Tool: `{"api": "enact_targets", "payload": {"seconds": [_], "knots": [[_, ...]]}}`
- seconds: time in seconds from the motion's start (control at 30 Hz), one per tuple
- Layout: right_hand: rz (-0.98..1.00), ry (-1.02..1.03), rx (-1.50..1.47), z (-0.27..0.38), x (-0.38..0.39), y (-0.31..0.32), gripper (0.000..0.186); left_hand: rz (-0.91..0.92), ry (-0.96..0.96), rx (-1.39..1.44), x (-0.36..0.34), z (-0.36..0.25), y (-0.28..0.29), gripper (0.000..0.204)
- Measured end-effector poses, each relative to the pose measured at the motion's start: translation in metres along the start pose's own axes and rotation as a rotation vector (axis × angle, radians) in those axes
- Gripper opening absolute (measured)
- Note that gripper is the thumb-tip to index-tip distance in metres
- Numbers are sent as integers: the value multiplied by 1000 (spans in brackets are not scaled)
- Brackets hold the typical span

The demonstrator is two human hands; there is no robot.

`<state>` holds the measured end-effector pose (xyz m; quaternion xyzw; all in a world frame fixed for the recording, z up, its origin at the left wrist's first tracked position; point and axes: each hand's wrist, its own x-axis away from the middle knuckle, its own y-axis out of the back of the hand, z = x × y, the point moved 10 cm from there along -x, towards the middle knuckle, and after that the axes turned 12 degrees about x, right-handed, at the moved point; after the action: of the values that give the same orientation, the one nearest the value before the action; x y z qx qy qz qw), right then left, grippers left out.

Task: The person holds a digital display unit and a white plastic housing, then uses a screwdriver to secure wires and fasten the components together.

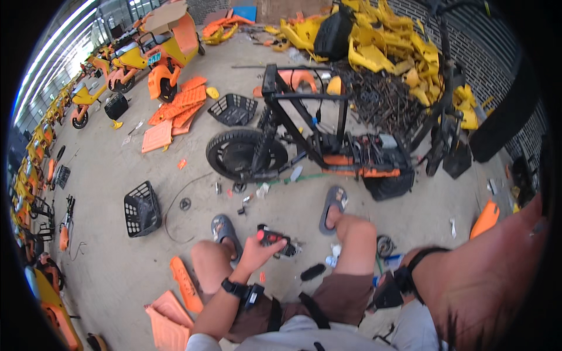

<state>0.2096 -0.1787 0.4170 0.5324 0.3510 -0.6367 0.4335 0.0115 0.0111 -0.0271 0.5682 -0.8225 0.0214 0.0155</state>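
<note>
My left hand (257, 251) is low between my bent knees, fingers wrapped round a small black and red object (287, 248) whose exact kind I cannot make out. My right arm (480, 263), with a black strap and device, fills the lower right close to the camera; that hand's fingers cannot be made out. Ahead of my feet lies a stripped black scooter frame (304, 134) with a wheel (237, 155). Small loose parts, a black oblong piece (313, 271) and orange panels (184, 284) lie around me on the concrete floor.
Black baskets (141, 207) lie left and behind the frame. Piles of yellow panels (369, 52) and dark metal pieces (374, 99) stand at the back right. Orange panels (175, 105) lie back left, near rows of yellow and orange scooters (170, 52). Black scooter parts (456, 158) stand at right.
</note>
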Motion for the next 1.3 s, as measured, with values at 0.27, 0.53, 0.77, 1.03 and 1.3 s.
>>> {"api": "enact_targets", "payload": {"seconds": [0.27,0.53,0.77,1.03,1.3], "knots": [[-59,-362,-33,-101,44,-20,9,-194,126,82,0,-3,28,31],[307,-820,957,-161,145,135,16,-340,81,205,21,-38,70,36],[603,-667,2320,-65,-13,379,34,-418,79,435,43,-38,100,40],[595,-1285,3292,155,-102,518,47,-561,203,744,46,6,109,41],[840,119,3479,113,-265,443,44,-546,294,1061,49,10,84,38]]}}
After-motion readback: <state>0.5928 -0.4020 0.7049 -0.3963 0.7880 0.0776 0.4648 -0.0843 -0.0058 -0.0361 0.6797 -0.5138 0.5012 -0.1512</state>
